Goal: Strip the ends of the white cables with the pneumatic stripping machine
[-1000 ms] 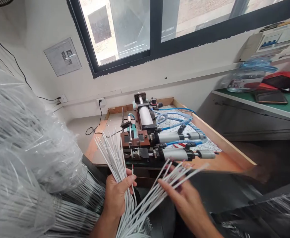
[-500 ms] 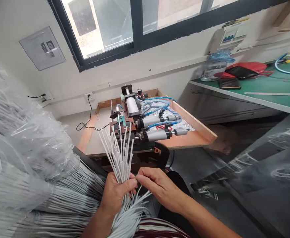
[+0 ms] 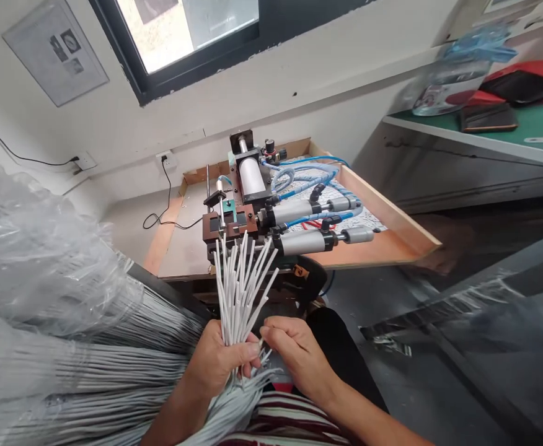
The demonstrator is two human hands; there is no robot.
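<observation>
and here we are at the fingers: our left hand [image 3: 220, 360] is closed round the cable bundle [image 3: 238, 298], thumb laid across the front, the pale ends standing up in a fan above the grip. just beside it, our right hand [image 3: 299, 356] has thumb and forefinger pinched together; we can't tell whether a strand sits between them.

these cables look light one by one, springy yet bendable, with a smooth jacket that probably lets single strands slide in a loose fist. gathered up, they likely carry some drag. our best hold seems to be right where they narrow, below the splayed ends, firm but not crushing.

below the grip, loose cables [image 3: 225, 415] spill down over the striped clothing [image 3: 294, 414]. farther out, beyond the tips, stands the machine [image 3: 253, 176] with its cylinders, on the wood-edged counter [image 3: 364, 255]; off to the left, plastic-wrapped cable stacks [image 3: 108, 365] crowd in.

and what a change from a second ago! back then our right hand was spreading a separate fan of strands; now that fan has left the right hand, which works close against the left, and the upright ends lean farther rightward than half a second ago.
</observation>
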